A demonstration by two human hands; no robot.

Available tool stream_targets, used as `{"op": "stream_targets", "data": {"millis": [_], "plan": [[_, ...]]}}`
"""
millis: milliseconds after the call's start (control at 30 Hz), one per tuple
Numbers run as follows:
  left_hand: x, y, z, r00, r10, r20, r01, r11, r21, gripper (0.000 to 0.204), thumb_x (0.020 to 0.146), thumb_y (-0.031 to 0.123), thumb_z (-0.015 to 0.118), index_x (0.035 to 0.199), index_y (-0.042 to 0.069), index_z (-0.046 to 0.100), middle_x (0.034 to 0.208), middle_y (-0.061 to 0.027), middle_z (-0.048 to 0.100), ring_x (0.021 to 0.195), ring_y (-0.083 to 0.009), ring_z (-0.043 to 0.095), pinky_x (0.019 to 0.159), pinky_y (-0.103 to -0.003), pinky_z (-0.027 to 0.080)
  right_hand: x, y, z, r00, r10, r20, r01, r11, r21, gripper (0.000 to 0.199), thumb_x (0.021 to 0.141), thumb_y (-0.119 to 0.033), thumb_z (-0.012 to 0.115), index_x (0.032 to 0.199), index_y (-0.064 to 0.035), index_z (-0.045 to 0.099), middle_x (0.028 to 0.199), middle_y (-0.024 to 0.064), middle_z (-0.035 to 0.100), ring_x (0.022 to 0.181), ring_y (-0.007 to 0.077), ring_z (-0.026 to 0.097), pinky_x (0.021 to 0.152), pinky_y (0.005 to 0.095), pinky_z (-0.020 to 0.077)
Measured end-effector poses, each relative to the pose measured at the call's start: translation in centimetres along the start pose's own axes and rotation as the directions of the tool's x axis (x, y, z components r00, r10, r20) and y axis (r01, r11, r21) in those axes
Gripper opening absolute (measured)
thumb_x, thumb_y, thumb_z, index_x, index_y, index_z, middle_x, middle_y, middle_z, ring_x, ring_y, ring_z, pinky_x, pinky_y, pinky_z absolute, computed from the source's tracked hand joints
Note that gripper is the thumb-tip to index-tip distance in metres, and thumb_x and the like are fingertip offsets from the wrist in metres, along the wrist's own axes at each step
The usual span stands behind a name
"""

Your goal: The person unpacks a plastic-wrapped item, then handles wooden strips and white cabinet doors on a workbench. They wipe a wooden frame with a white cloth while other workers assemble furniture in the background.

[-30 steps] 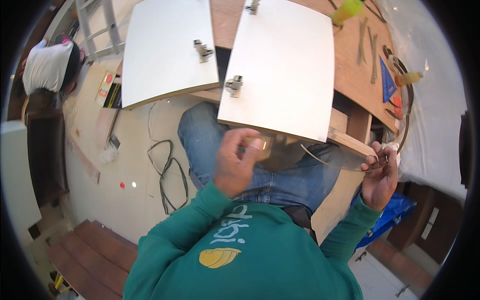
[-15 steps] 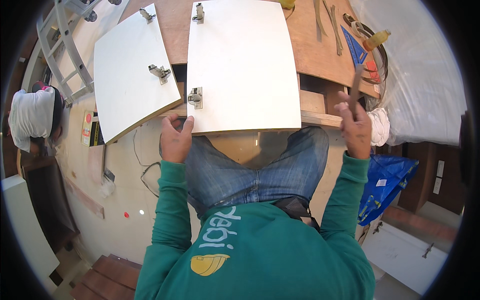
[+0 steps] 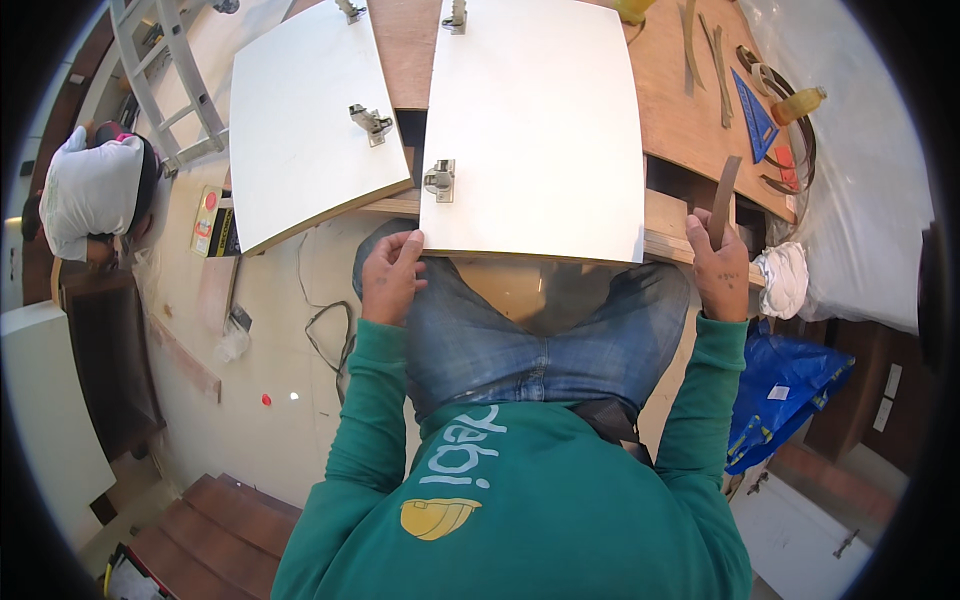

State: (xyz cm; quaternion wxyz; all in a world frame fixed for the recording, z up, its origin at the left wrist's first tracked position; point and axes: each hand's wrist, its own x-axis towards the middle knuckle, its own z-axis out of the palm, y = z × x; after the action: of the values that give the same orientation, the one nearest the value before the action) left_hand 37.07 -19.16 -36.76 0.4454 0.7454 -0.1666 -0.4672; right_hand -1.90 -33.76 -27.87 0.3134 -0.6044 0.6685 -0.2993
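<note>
tabletop [image 3: 690, 120]: plywood, carries both panels | white door panel [image 3: 535, 130]: flat, near edge overhanging the lap; looks stiff, fairly heavy, smooth-faced, best held by its edges | second panel [image 3: 300, 120]: just left | left hand [image 3: 390, 275]: grip closed on the panel's near-left corner | right hand [image 3: 720, 265]: grip clamped on brown strip [image 3: 722, 195] | hinge [image 3: 439, 180]: near that corner
</note>
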Motion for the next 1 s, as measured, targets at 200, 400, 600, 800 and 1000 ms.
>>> {"op": "stream_targets", "data": {"millis": [200,400,600,800,1000], "plan": [[-0.6,0.4,0.7,0.995,-0.059,0.086,0.070,0.989,-0.129,0.040,0.101,0.040,0.072,0.119,0.004,0.072,0.106,-0.0024,0.069,0.090,-0.0124,0.065,0.074,-0.028,0.056,-0.7,1.8,1.5,0.984,0.026,0.175,-0.004,0.993,-0.121,0.052,0.098,-0.035,0.071,0.122,0.0107,0.069,0.096,0.0168,0.074,0.089,0.0221,0.069,0.084,0.0338,0.0542],[-0.7,1.5,0.7,0.991,-0.075,0.108,0.087,0.990,-0.107,0.042,0.101,0.041,0.071,0.120,0.004,0.072,0.109,-0.0022,0.069,0.092,-0.0133,0.064,0.077,-0.029,0.055,-1.0,2.5,3.2,0.967,0.061,0.249,-0.042,0.996,-0.082,0.050,0.098,-0.036,0.070,0.120,0.0094,0.070,0.096,0.0187,0.075,0.090,0.0243,0.071,0.085,0.0354,0.0549],[-0.2,1.3,0.6,0.988,-0.062,0.140,0.079,0.989,-0.124,0.045,0.101,0.042,0.070,0.123,0.004,0.071,0.110,-0.0029,0.069,0.093,-0.0140,0.063,0.079,-0.030,0.055,-1.4,2.8,4.0,0.962,0.009,0.274,0.032,0.989,-0.143,0.046,0.098,-0.035,0.071,0.115,0.0077,0.073,0.095,0.0174,0.075,0.089,0.0244,0.071,0.086,0.0361,0.0549],[0.0,0.7,0.7,0.989,-0.033,0.143,0.054,0.988,-0.143,0.042,0.101,0.040,0.070,0.123,0.003,0.071,0.106,-0.0015,0.067,0.091,-0.0126,0.062,0.077,-0.029,0.056,-2.0,2.6,4.2,0.951,0.098,0.293,-0.080,0.994,-0.073,0.047,0.096,-0.038,0.071,0.114,0.0062,0.071,0.099,0.0205,0.076,0.092,0.0286,0.072,0.087,0.0375,0.0550],[-0.5,0.4,0.8,0.992,0.043,0.123,-0.021,0.984,-0.177,0.036,0.098,0.034,0.074,0.117,0.003,0.073,0.094,0.0001,0.065,0.081,-0.0108,0.061,0.070,-0.028,0.058,-2.5,2.4,4.0,0.975,0.040,0.219,-0.026,0.998,-0.065,0.046,0.096,-0.037,0.073,0.111,0.0065,0.071,0.097,0.0170,0.075,0.089,0.0236,0.071,0.084,0.0369,0.0546]]}}
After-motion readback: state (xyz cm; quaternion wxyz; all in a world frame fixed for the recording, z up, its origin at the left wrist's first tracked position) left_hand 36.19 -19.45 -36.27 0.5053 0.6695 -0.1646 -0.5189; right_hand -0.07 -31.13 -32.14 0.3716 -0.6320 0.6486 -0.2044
